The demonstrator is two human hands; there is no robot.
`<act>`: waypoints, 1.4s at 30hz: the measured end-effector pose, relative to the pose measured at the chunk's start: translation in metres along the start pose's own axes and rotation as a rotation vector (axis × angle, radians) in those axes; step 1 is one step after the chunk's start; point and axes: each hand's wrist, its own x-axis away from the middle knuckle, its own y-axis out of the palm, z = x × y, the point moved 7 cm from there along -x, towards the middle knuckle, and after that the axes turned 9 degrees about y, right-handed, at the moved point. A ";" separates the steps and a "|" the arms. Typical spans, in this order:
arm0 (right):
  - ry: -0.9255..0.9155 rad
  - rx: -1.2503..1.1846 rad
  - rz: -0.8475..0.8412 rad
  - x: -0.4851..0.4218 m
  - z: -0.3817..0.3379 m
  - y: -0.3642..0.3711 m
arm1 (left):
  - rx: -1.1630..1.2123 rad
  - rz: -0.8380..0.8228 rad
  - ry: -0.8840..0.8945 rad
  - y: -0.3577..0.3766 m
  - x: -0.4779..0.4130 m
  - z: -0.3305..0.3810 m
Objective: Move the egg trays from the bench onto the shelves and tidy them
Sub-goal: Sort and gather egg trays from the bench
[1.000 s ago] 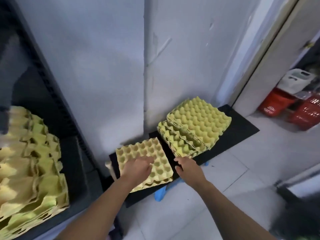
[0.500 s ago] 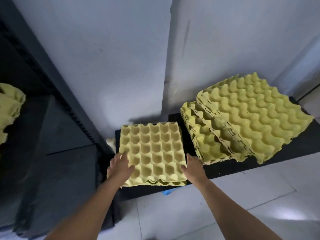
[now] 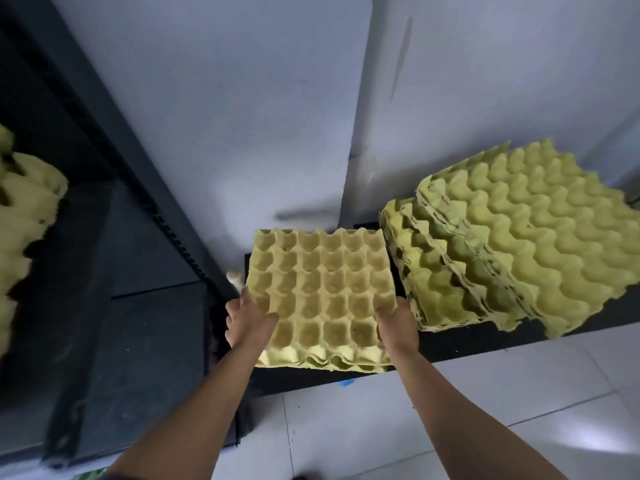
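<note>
A thin stack of yellow egg trays (image 3: 322, 289) lies cups-up on the left end of the low black bench (image 3: 450, 351). My left hand (image 3: 247, 322) grips its near left edge, thumb on top. My right hand (image 3: 398, 323) clasps its near right edge. To the right, a taller untidy pile of egg trays (image 3: 512, 244) rests on the bench, its top ones turned bumps-up and skewed. More yellow trays (image 3: 24, 237) sit on the dark shelf (image 3: 145, 341) at the far left.
A dark metal shelf upright (image 3: 138, 168) runs diagonally between the shelf and the bench. A white wall stands close behind the bench. White floor tiles (image 3: 485, 410) lie in front, with a bit of blue showing under the bench edge.
Both hands went from resting on and beside the small stack to gripping its two near edges. The stack has turned square to me, and my view has dropped closer to the bench.
</note>
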 end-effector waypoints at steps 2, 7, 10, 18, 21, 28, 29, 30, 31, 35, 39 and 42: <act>-0.031 -0.016 0.020 0.020 -0.018 -0.022 | 0.005 0.007 0.014 -0.023 0.017 0.019; -0.069 -0.033 0.081 0.073 -0.063 -0.089 | 0.031 0.006 0.107 -0.086 0.060 0.076; -0.094 -0.064 0.098 0.101 -0.081 -0.123 | 0.014 0.017 0.156 -0.118 0.088 0.105; -0.306 -0.116 0.078 0.168 -0.107 -0.180 | 0.069 0.141 0.362 -0.180 0.158 0.133; -0.394 -0.131 0.059 0.198 -0.107 -0.191 | 0.081 0.212 0.381 -0.199 0.190 0.128; -0.534 -0.064 0.073 0.278 -0.080 -0.210 | 0.105 0.396 0.396 -0.232 0.299 0.087; -0.548 -0.062 0.058 0.293 -0.074 -0.210 | 0.114 0.421 0.388 -0.237 0.317 0.076; -0.574 -0.060 0.048 0.308 -0.069 -0.209 | 0.128 0.445 0.378 -0.243 0.334 0.063; -0.594 -0.053 0.033 0.323 -0.064 -0.207 | 0.142 0.466 0.371 -0.249 0.350 0.050; -0.660 -0.057 -0.092 0.382 -0.058 -0.187 | 0.183 0.548 0.313 -0.281 0.405 -0.007; -0.762 -0.046 -0.166 0.437 -0.066 -0.149 | 0.196 0.675 0.265 -0.322 0.452 -0.063; -0.846 -0.030 -0.228 0.480 -0.077 -0.112 | 0.242 0.766 0.244 -0.354 0.481 -0.109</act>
